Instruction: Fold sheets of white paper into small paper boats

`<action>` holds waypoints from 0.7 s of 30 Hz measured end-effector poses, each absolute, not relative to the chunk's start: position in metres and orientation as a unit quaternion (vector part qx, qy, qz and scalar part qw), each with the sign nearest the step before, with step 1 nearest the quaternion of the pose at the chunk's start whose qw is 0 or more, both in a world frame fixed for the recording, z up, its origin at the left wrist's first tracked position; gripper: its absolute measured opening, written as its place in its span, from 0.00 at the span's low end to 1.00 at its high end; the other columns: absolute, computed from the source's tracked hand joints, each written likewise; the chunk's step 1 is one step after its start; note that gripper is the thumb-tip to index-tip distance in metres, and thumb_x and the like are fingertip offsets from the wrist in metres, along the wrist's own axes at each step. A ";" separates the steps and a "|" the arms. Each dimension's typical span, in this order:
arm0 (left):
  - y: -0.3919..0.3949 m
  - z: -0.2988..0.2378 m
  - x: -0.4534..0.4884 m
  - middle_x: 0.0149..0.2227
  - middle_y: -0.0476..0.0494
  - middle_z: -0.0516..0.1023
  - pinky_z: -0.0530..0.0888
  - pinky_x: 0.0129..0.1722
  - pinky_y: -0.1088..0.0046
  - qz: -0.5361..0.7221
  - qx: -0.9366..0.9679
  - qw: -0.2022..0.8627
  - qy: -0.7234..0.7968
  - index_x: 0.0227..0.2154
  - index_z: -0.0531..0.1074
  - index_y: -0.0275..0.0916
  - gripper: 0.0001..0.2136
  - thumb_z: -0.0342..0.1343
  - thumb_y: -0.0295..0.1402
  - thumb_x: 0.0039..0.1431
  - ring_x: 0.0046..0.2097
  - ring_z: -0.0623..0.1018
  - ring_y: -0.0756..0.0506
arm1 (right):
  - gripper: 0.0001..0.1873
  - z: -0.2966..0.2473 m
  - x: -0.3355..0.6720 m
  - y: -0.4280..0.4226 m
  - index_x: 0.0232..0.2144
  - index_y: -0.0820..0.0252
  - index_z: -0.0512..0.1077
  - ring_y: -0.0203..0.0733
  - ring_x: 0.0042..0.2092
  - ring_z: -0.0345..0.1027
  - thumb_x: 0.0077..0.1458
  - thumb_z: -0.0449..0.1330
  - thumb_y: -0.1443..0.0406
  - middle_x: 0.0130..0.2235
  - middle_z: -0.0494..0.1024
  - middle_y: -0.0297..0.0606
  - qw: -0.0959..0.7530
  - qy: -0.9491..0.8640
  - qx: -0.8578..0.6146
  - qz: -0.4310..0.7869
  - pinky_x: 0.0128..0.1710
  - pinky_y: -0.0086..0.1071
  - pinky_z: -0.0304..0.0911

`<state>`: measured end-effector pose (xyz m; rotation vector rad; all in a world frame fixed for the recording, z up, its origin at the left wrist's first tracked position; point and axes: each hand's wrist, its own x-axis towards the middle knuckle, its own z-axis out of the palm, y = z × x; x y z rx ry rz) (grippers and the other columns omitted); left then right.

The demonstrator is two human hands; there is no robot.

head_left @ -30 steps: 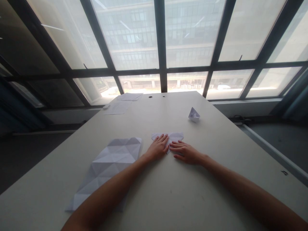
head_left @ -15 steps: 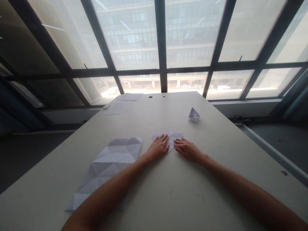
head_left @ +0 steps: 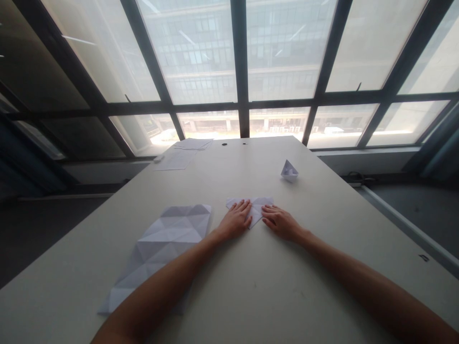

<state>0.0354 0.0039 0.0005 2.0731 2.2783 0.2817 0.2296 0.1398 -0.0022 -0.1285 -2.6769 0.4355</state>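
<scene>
The folded paper (head_left: pixel 256 213) lies flat on the counter (head_left: pixel 258 286), with a creased sheet (head_left: pixel 172 234) to its left and a paper boat (head_left: pixel 289 172) beyond it to the right. The left hand (head_left: pixel 234 220) is laid flat over its left part, fingers extended; the right hand (head_left: pixel 281 223) rests nearly flat at its right edge, fingers close together. Neither grips anything. It should handle as light and crisp, stiffer where layers double (and easily creased astray), probably best pinched by its outer corners. Its long edge runs left to right on the far side; the tip points toward the person.
</scene>
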 end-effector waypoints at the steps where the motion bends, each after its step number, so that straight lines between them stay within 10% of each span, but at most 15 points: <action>1: 0.004 0.000 0.035 0.70 0.39 0.50 0.49 0.68 0.59 0.091 0.670 0.023 0.736 0.67 0.52 0.35 0.28 0.38 0.42 0.68 0.70 0.49 0.41 | 0.15 -0.002 0.230 0.139 0.50 0.57 0.74 0.49 0.62 0.62 0.64 0.54 0.63 0.58 0.72 0.47 0.209 -0.964 -0.040 0.158 0.63 0.47 0.55; 21: 0.005 -0.003 0.034 0.69 0.39 0.52 0.50 0.68 0.59 0.102 0.675 0.011 0.731 0.67 0.54 0.35 0.27 0.37 0.43 0.70 0.70 0.51 0.41 | 0.19 0.012 0.232 0.124 0.57 0.53 0.69 0.45 0.66 0.55 0.66 0.52 0.63 0.63 0.66 0.42 0.155 -0.966 0.076 0.194 0.66 0.46 0.49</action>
